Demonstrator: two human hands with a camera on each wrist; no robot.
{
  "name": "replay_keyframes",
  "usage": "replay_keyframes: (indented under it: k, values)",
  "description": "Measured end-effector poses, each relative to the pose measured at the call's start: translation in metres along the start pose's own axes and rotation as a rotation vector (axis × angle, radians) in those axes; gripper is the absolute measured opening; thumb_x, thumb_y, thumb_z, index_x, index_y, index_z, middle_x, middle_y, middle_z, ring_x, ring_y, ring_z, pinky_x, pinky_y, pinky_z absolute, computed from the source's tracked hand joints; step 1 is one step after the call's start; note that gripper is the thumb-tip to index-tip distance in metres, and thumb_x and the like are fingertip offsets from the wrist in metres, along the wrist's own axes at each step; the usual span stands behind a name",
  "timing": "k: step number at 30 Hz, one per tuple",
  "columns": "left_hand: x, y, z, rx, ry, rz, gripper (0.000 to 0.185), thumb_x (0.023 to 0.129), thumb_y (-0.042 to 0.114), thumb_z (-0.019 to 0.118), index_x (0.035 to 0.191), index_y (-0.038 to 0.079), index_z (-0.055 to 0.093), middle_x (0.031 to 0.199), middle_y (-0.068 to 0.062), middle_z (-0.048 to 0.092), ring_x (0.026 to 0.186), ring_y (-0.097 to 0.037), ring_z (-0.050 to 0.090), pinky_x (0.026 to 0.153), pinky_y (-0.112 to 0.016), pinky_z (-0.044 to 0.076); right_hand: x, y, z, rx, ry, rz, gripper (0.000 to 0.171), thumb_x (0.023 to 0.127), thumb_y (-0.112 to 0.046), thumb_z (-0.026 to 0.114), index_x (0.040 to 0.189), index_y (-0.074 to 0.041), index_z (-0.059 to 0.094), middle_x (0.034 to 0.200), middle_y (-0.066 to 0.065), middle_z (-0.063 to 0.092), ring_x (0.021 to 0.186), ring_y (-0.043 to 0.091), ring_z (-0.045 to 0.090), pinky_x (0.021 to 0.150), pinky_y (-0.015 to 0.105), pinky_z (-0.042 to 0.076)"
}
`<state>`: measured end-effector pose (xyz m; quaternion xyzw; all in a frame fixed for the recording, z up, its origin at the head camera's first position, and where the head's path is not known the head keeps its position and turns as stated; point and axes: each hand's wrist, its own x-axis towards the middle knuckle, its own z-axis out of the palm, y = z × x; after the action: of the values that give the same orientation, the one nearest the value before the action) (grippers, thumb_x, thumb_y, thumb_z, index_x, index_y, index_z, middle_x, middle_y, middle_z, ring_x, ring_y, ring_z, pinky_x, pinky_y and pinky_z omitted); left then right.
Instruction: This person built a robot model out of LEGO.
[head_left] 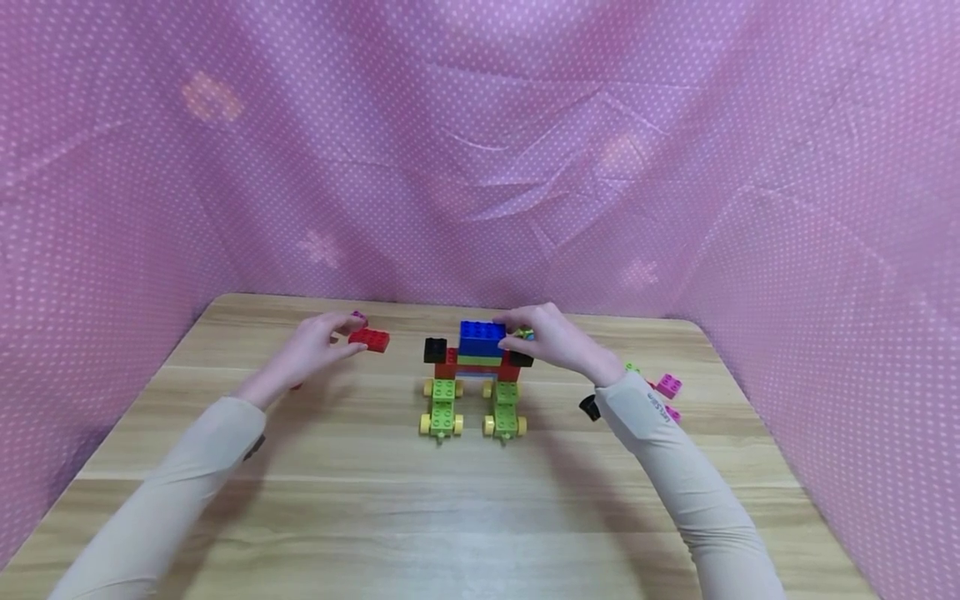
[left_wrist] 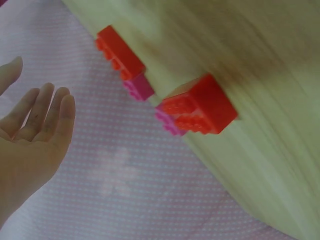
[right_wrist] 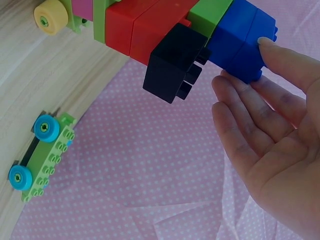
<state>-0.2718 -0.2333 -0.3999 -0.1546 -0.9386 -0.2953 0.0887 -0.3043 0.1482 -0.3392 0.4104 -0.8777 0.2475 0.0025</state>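
Observation:
A built block figure stands mid-table: two lime wheeled bases (head_left: 442,415) with yellow wheels, red bricks (right_wrist: 155,25) above them, black bricks (head_left: 435,350) at the sides and blue bricks (head_left: 482,337) on top. My right hand (head_left: 551,337) pinches the blue bricks from their right side, the thumb on one face and fingertips on the other. My left hand (head_left: 318,342) is held over the far left of the table, its fingers loosely bent and parted from the thumb. Close to it is a red brick (left_wrist: 215,105); no brick lies between its fingers in the left wrist view.
Another red brick (left_wrist: 122,52) and magenta bricks (left_wrist: 140,87) sit along the table's far left edge. A lime wheeled base (right_wrist: 47,160) with blue wheels is behind the right hand. Magenta bricks (head_left: 669,384) and a black piece (head_left: 590,407) lie at right. Pink dotted cloth (head_left: 480,167) surrounds the table.

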Motion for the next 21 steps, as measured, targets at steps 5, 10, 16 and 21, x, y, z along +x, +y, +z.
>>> replay_keyframes:
  k: [5,10,16,21]
  values:
    - [0.004,-0.007,0.007,0.008,-0.009,-0.003,0.046,0.092,0.016,0.07,0.13,-0.006,0.058,0.127,-0.027,0.063,0.114,-0.04,0.061,0.096,-0.055,0.054,0.0,0.0,0.0,-0.005,-0.002,-0.007,0.039,0.093,-0.017,0.069,0.128,-0.001,0.064,0.11,0.014,0.075,0.097,0.021,0.073,0.083,0.033,0.062]
    - [0.01,-0.015,0.014,0.023,-0.025,-0.016,0.046,0.092,0.015,0.07,0.129,-0.008,0.058,0.127,-0.029,0.062,0.115,-0.042,0.06,0.096,-0.056,0.052,0.0,0.0,0.0,0.014,-0.006,-0.005,0.039,0.094,-0.016,0.068,0.129,0.0,0.063,0.112,0.015,0.074,0.099,0.024,0.073,0.086,0.039,0.061]
    - [0.016,-0.019,0.025,0.023,-0.141,-0.08,0.051,0.094,0.017,0.067,0.136,-0.008,0.052,0.133,-0.029,0.058,0.121,-0.043,0.057,0.104,-0.057,0.047,-0.001,0.0,-0.001,0.019,-0.018,0.01,0.039,0.094,-0.017,0.068,0.13,-0.001,0.063,0.113,0.015,0.074,0.101,0.024,0.073,0.087,0.039,0.061]
    - [0.017,-0.019,0.033,0.03,-0.196,-0.079,0.052,0.096,0.017,0.064,0.141,-0.006,0.049,0.136,-0.027,0.056,0.126,-0.042,0.054,0.107,-0.057,0.045,0.0,0.001,-0.001,0.003,-0.02,0.009,0.04,0.094,-0.016,0.068,0.13,-0.001,0.063,0.113,0.014,0.074,0.1,0.023,0.073,0.086,0.035,0.061]
